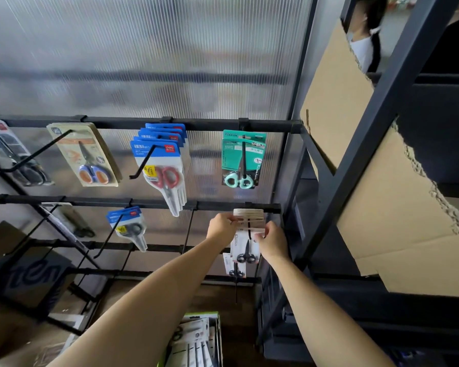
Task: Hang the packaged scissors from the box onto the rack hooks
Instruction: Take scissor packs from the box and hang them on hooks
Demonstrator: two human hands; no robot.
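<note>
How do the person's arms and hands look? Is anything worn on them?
Both forearms are bare as far as the picture shows; no sleeves are visible. The left hand and the right hand carry no gloves, and no watch, ring or bracelet is visible.

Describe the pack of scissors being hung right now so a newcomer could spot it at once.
Find the black rack's second rail and follow it to its right end. There both hands, left and right, hold a stack of white-carded packs on a hook. Unlike the blue, beige and teal packs above, its cards are white, with black-handled scissors.
</note>
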